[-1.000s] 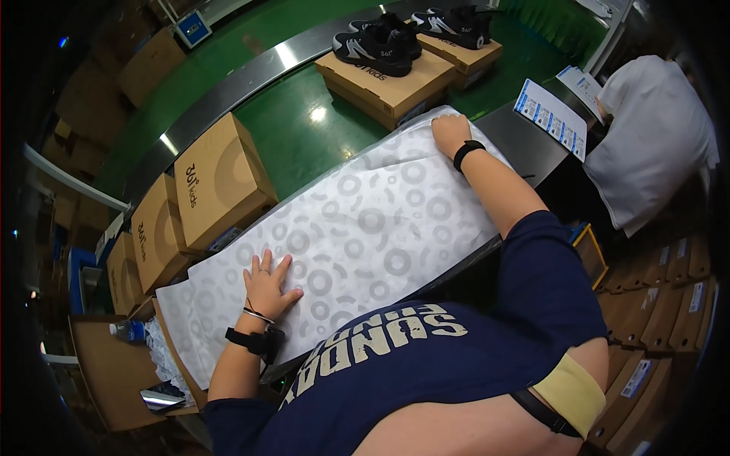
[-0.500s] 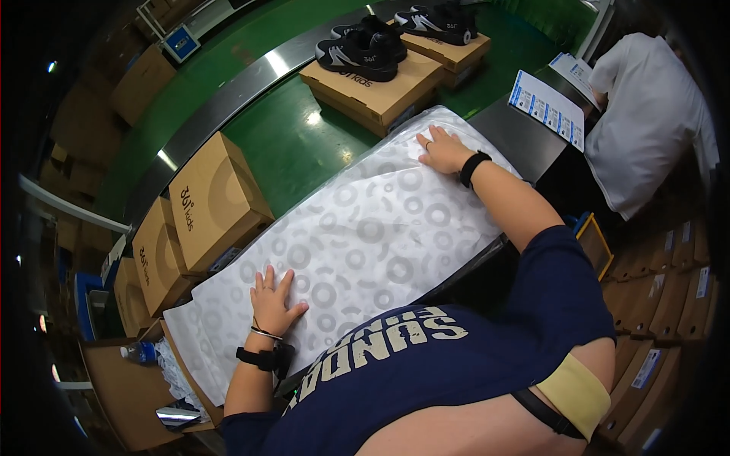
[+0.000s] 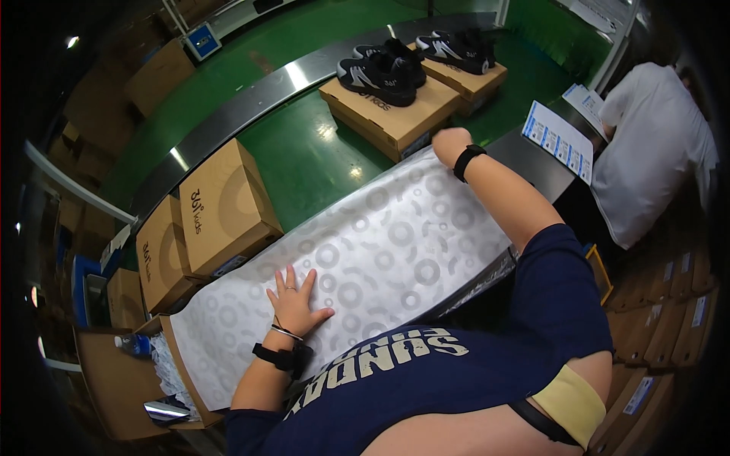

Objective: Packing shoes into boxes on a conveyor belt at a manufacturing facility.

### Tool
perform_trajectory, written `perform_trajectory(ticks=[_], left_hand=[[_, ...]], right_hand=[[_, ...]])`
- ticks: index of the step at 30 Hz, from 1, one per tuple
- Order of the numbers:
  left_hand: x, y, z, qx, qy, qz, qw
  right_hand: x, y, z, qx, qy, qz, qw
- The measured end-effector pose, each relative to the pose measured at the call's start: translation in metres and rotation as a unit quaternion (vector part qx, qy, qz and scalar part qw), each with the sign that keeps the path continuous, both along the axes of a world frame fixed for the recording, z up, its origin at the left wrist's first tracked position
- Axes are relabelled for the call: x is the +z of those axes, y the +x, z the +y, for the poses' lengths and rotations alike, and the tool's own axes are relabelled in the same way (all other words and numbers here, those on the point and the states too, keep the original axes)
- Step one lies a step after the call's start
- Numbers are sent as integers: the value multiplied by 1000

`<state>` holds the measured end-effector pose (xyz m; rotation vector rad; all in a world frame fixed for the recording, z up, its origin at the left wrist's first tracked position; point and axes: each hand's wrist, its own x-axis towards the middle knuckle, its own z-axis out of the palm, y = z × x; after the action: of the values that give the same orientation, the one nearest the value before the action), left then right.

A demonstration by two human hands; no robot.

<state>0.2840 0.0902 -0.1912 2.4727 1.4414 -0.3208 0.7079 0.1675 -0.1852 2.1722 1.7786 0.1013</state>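
A stack of white tissue paper (image 3: 372, 251) with grey rings and dashes lies lengthwise in front of me. My left hand (image 3: 299, 308) rests flat on its near left part, fingers spread. At the far right end my right hand (image 3: 452, 146) is closed in a fist, gripping the tissue paper's edge; the fingertips are hidden. Beyond the paper, a pair of black shoes (image 3: 380, 76) sits on a brown shoebox (image 3: 391, 114), and more black shoes (image 3: 456, 52) rest on a box behind it.
Closed shoeboxes (image 3: 232, 209) stand left of the paper along the green conveyor (image 3: 300, 163). An open carton (image 3: 114, 380) holds crumpled paper and a water bottle (image 3: 135, 344). A person in a white shirt (image 3: 654, 152) is at the right, near printed sheets (image 3: 559, 140). Stacked boxes (image 3: 654, 327) line the lower right.
My right hand has gone from lying flat with spread fingers to a closed fist at the paper's far end. The top sheet there has shifted. My left hand stays flat on the paper.
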Motion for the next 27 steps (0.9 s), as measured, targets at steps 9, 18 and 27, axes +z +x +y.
perform_trajectory(ticks=[9,18,27], left_hand=[[12,16,6,47,-16,67,997],[32,25,7,75,191,-121,971],[67,29,-11,-10,200,-559,805]], right_hand=[[19,57,131,-22,356,346,868],[126,-39,54,259,286,421,821],[181,-144,-67,236,39,825,512]])
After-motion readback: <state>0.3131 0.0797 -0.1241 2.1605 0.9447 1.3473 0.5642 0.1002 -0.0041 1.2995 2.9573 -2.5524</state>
